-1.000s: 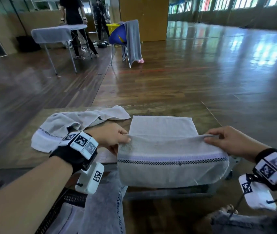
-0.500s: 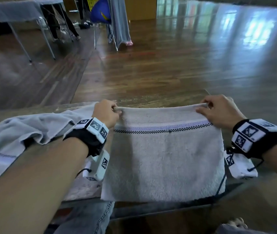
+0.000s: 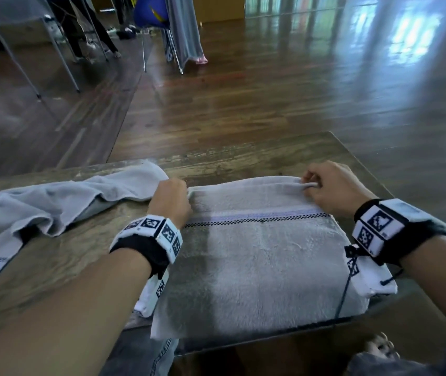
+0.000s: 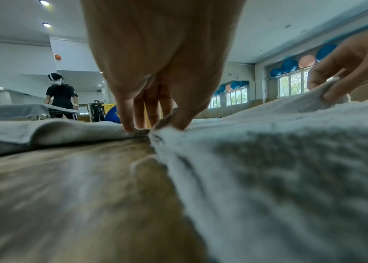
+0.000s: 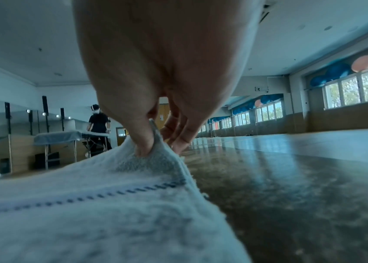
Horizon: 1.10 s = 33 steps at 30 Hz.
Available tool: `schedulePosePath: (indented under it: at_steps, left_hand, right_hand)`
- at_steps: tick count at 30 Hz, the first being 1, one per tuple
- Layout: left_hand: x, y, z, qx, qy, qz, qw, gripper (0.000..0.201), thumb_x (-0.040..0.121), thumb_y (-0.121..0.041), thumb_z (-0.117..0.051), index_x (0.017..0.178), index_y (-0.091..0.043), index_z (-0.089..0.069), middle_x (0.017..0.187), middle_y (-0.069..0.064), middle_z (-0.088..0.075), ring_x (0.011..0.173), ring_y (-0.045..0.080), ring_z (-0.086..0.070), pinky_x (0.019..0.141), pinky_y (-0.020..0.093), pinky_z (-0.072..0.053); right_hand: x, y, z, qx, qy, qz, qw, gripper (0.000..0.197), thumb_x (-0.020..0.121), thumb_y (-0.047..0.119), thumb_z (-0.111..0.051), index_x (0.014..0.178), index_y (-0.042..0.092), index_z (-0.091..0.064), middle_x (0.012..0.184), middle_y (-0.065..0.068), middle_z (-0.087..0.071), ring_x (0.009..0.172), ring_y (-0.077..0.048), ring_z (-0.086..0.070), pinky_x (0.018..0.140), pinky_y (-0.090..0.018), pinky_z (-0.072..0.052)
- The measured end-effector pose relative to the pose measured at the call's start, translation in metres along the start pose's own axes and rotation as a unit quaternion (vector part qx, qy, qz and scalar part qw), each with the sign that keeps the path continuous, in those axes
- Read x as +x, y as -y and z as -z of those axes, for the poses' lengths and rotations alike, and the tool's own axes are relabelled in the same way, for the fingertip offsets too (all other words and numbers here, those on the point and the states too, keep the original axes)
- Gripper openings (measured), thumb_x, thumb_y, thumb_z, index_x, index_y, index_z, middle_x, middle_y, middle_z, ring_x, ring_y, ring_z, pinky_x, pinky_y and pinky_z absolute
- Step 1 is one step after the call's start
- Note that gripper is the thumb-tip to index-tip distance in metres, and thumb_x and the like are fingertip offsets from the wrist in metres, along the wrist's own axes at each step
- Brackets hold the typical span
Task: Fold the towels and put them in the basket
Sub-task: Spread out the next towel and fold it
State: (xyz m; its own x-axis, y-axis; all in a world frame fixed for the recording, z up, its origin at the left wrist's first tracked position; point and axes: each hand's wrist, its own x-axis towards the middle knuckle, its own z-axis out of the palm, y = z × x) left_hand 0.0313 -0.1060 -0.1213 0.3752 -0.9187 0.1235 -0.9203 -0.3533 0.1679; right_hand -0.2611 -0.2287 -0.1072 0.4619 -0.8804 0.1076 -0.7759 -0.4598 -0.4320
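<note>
A grey towel (image 3: 259, 261) with a checked stripe lies folded over on the wooden table (image 3: 75, 256), its near part hanging off the front edge. My left hand (image 3: 173, 199) pinches the towel's far left corner (image 4: 156, 128) down at the table. My right hand (image 3: 325, 185) pinches the far right corner (image 5: 156, 147), slightly lifted. A second grey towel (image 3: 53, 202) lies crumpled on the table's left side, touching my left hand. No basket is in view.
The table's far edge (image 3: 216, 156) runs just beyond my hands, with wooden floor behind. Further back stand a covered table (image 3: 7, 12), a person (image 4: 60, 96) beside it, and a blue chair draped with cloth (image 3: 183, 28).
Both hands carried the towel's near edge up and forward over the rest of it, folding it in half, and have brought it down to the far edge on the table.
</note>
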Motion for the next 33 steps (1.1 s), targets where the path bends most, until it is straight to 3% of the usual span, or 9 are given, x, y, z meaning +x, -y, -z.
schedulePosePath:
  at_steps: [4, 7, 10, 13, 16, 21, 26, 30, 33]
  left_hand:
    - [-0.028, 0.01, 0.003, 0.104, -0.039, 0.006, 0.994, 0.012, 0.092, -0.009, -0.053, 0.084, -0.009, -0.063, 0.094, 0.009, -0.061, 0.102, 0.03, -0.052, 0.092, 0.043, -0.039]
    - [-0.048, 0.019, 0.009, 0.125, -0.036, 0.023, 0.991, 0.011, 0.09, -0.012, -0.053, 0.086, -0.014, -0.063, 0.097, 0.005, -0.062, 0.104, 0.027, -0.052, 0.096, 0.043, -0.034]
    - [-0.065, 0.027, 0.022, 0.112, -0.011, 0.087, 0.99, 0.017, 0.094, -0.024, -0.052, 0.089, -0.014, -0.064, 0.105, 0.006, -0.064, 0.11, 0.028, -0.053, 0.1, 0.045, -0.034]
    - [-0.085, 0.026, 0.039, 0.07, -0.004, 0.145, 0.987, 0.02, 0.089, -0.031, -0.056, 0.102, -0.016, -0.063, 0.118, 0.007, -0.061, 0.118, 0.03, -0.05, 0.107, 0.047, -0.03]
    - [-0.097, 0.005, 0.055, -0.015, -0.044, 0.089, 0.995, 0.026, 0.087, -0.028, -0.063, 0.111, -0.019, -0.059, 0.119, 0.007, -0.057, 0.117, 0.03, -0.046, 0.102, 0.044, -0.034]
    - [-0.102, -0.056, 0.075, -0.179, -0.087, -0.053, 0.979, 0.018, 0.085, -0.026, -0.071, 0.101, -0.027, -0.063, 0.099, -0.006, -0.065, 0.096, 0.015, -0.059, 0.092, 0.043, -0.048]
    - [-0.101, -0.1, 0.068, -0.216, -0.095, -0.046, 0.971, 0.015, 0.084, -0.035, -0.07, 0.097, -0.033, -0.062, 0.093, -0.014, -0.065, 0.09, 0.01, -0.061, 0.091, 0.047, -0.049]
    - [-0.098, -0.124, 0.063, -0.243, -0.093, -0.055, 0.964, 0.011, 0.085, -0.035, -0.074, 0.09, -0.028, -0.068, 0.094, -0.011, -0.068, 0.09, 0.011, -0.062, 0.09, 0.048, -0.049]
    - [-0.1, -0.135, 0.059, -0.266, -0.11, -0.045, 0.957, 0.014, 0.082, -0.035, -0.077, 0.087, -0.027, -0.066, 0.088, -0.012, -0.067, 0.088, 0.009, -0.064, 0.093, 0.049, -0.047]
  right_hand:
    - [-0.017, 0.022, 0.007, 0.047, -0.038, 0.033, 0.998, 0.007, 0.085, 0.013, -0.073, 0.082, 0.019, -0.071, 0.081, 0.001, -0.066, 0.085, -0.02, -0.057, 0.074, -0.024, -0.039]
    - [-0.033, 0.038, 0.01, 0.068, -0.042, 0.047, 0.996, 0.007, 0.084, 0.012, -0.075, 0.081, 0.019, -0.074, 0.07, 0.01, -0.064, 0.072, -0.007, -0.058, 0.058, -0.006, -0.037]
    - [-0.045, 0.053, 0.014, 0.088, -0.006, 0.053, 0.995, 0.008, 0.084, 0.02, -0.078, 0.081, 0.025, -0.073, 0.075, 0.01, -0.066, 0.08, -0.013, -0.06, 0.066, -0.02, -0.042]
    - [-0.046, 0.072, 0.021, 0.105, 0.017, 0.09, 0.99, 0.005, 0.087, 0.027, -0.076, 0.083, 0.025, -0.074, 0.08, 0.013, -0.067, 0.077, -0.001, -0.06, 0.061, -0.014, -0.038]
    - [-0.047, 0.088, 0.022, 0.119, -0.01, 0.119, 0.986, 0.006, 0.088, 0.026, -0.074, 0.082, 0.026, -0.073, 0.078, 0.013, -0.067, 0.077, -0.002, -0.061, 0.062, -0.013, -0.038]
    - [-0.056, 0.097, 0.012, 0.168, -0.025, 0.164, 0.972, 0.005, 0.088, 0.02, -0.072, 0.084, 0.02, -0.075, 0.082, 0.011, -0.068, 0.081, -0.009, -0.062, 0.078, -0.03, -0.051]
    - [-0.061, 0.074, 0.021, 0.193, -0.063, 0.188, 0.961, 0.004, 0.086, 0.018, -0.074, 0.085, 0.02, -0.077, 0.081, 0.011, -0.069, 0.077, 0.0, -0.061, 0.068, -0.009, -0.041]
    - [-0.071, 0.062, 0.031, 0.22, -0.041, 0.189, 0.956, 0.005, 0.086, 0.018, -0.076, 0.09, 0.02, -0.078, 0.087, 0.009, -0.072, 0.082, -0.008, -0.066, 0.075, -0.029, -0.053]
    - [-0.078, 0.057, 0.036, 0.237, -0.042, 0.174, 0.955, 0.007, 0.086, 0.017, -0.077, 0.092, 0.021, -0.079, 0.089, 0.01, -0.073, 0.084, -0.006, -0.067, 0.079, -0.03, -0.056]
